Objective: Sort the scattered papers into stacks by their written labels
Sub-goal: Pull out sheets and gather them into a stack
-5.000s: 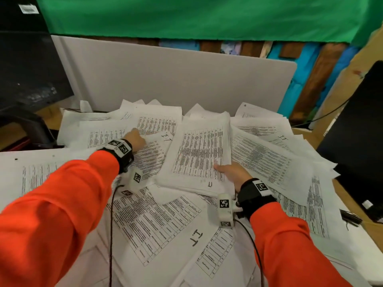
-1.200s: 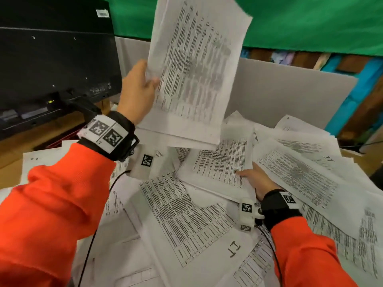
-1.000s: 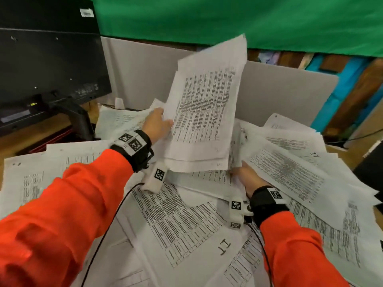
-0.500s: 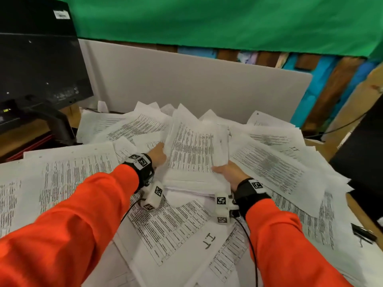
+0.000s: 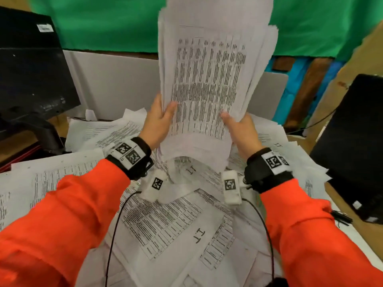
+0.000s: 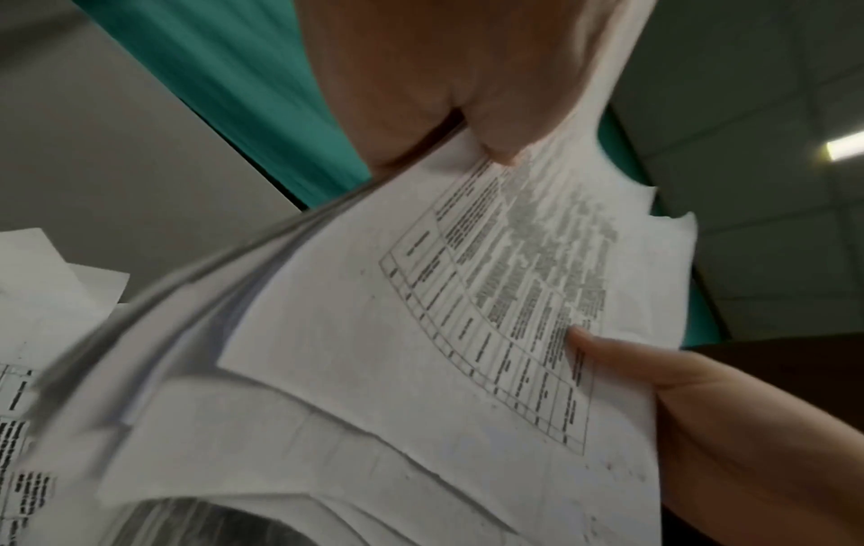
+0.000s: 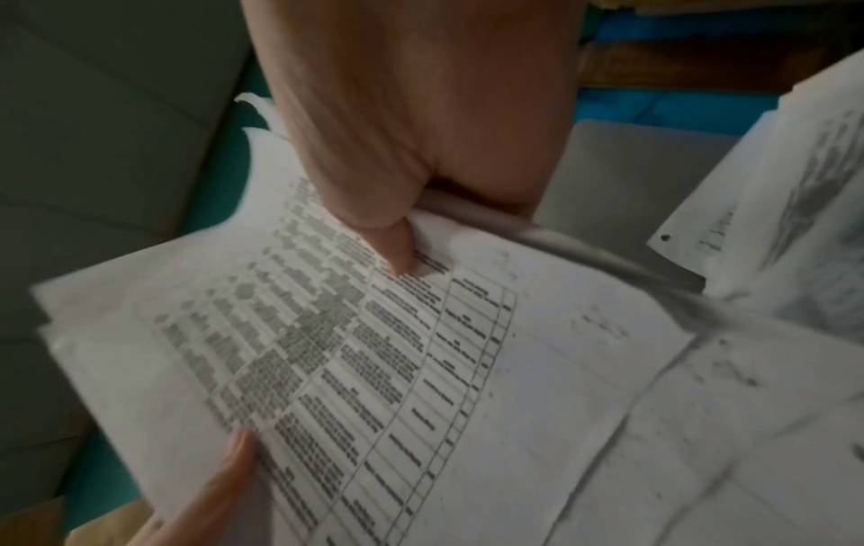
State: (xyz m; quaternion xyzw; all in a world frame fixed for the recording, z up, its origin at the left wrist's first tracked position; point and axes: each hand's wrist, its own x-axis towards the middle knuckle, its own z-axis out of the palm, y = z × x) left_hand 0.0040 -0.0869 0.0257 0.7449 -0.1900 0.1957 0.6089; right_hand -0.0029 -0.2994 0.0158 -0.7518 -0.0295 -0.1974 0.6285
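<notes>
The left hand and right hand each grip a lower side of one gathered stack of papers, held upright above the middle of the table. Most sorting seems left: loose sheets, several marked "IT", cover it on all sides.

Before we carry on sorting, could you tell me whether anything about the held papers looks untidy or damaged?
Yes: the stack gripped by the left hand and right hand is unsquared, its sheets fanned and staggered at the upper right, and one far corner looks ragged or torn.
</notes>
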